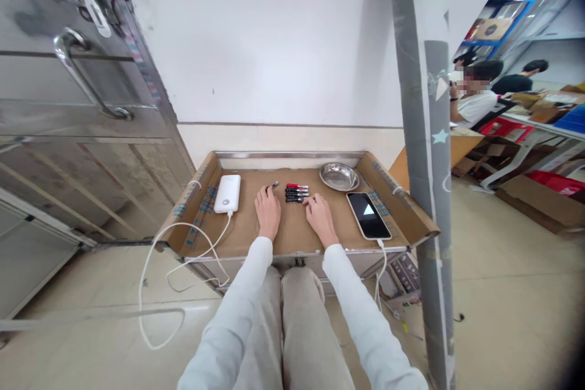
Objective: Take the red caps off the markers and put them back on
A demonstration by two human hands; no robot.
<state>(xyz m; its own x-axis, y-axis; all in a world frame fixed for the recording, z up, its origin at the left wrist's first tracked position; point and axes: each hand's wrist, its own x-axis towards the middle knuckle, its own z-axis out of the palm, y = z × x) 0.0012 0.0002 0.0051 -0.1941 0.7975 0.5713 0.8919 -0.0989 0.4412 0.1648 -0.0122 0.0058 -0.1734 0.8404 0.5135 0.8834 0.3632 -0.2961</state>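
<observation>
- White wall (pixel 283 42) behind a small table (pixel 247 222) lined with brown cardboard; to the left is a metal door (pixel 34 82), to the right a grey pillar (pixel 436 195) printed with stars.
- At the middle of the table lies a neat row of markers (pixel 297 193), side by side and crosswise: a red one at the far edge, and what look like three black ones nearer the person.
- Judging by this layout, the row seems mostly formed. One small dark piece (pixel 275 183) lies apart from it, at the left hand (pixel 267 213), and appears to be what is left out.
- Left hand: palm down, fingers loosely bent, the piece showing just beyond the fingertips. Whether they grip it cannot be told.
- Right hand (pixel 321 214): fingers bent, tips at the right end of the nearest black marker, seemingly touching; a grip cannot be confirmed.
- Around them: a white power bank (pixel 227 195) on the left; a metal dish (pixel 339 177) and a phone (pixel 369 217) on the right.
- Hard to make out: marker lettering, the undersides of both hands, and other people (pixel 479 107) partly hidden beyond the pillar.
</observation>
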